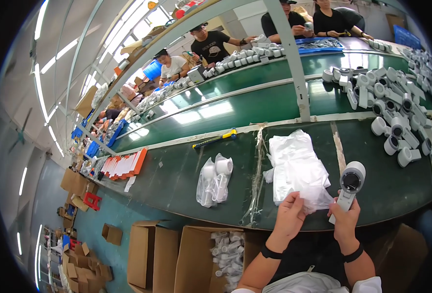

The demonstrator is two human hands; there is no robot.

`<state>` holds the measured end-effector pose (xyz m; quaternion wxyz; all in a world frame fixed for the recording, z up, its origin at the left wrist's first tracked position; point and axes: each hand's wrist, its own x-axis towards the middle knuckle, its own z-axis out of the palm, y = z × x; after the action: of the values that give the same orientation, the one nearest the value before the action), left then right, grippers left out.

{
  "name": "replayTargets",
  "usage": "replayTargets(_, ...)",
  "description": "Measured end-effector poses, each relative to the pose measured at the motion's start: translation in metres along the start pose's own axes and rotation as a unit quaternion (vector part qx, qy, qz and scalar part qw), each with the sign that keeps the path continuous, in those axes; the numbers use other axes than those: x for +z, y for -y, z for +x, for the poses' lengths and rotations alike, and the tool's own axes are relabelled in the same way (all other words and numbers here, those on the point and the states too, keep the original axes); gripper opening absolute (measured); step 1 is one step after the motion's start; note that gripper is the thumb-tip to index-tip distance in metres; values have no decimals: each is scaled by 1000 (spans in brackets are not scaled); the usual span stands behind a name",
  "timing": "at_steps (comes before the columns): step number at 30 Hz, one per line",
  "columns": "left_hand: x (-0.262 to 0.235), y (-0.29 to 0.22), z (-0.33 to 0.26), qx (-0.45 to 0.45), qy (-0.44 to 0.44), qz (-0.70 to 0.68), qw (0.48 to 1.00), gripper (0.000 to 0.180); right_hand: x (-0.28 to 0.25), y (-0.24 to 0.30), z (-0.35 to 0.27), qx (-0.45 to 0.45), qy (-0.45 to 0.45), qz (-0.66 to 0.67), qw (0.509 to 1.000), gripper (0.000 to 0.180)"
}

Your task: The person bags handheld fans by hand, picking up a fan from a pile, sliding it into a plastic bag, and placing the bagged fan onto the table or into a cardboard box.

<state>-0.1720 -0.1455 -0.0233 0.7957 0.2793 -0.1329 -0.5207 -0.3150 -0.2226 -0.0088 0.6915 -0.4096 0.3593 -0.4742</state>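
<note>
In my right hand [345, 219] is a white and grey handheld device [351, 183], much like a small handheld fan, with a round dark-faced head pointing up. My fingers wrap round its handle. My left hand [290, 213] pinches the edge of a clear plastic bag [317, 197], close to the right hand's fingertips. That bag lies at the near end of a stack of clear plastic bags [296, 163] on the dark green bench [177, 188]. Left of the stack, two similar devices [215, 180] lie bagged in clear plastic.
A heap of loose devices [396, 105] covers the bench's right side. A yellow and black tool [215, 138] lies near the back rail, and an orange tray [137, 163] sits far left. Below stands a cardboard box [191, 263] holding bagged devices. Other people work across the green conveyor [201, 102].
</note>
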Motion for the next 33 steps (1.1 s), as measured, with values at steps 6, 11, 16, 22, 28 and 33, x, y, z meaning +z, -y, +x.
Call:
replayTargets(6, 15, -6, -5, 66, -96, 99, 988, 11, 2, -11, -2, 5, 39, -24, 999, 27)
replayTargets(11, 3, -12, 1, 113, -111, 146, 977, 14, 0, -4, 1, 5, 32, -29, 999, 24)
replayTargets(16, 18, -13, 4, 112, -140, 147, 973, 11, -5, 0, 4, 11, 33, -38, 999, 26)
replayTargets(22, 21, -9, 0, 174, -138, 238, 946, 19, -7, 6, 5, 37, 38, -19, 998, 26)
replayTargets(28, 4, -2, -3, 134, -14, 351, 927, 22, -6, 13, 6, 33, 40, -38, 998, 26)
replayTargets(33, 17, 1, 2, 258, -54, 601, 754, 9, -11, 7, 8, 3, 43, -55, 998, 27)
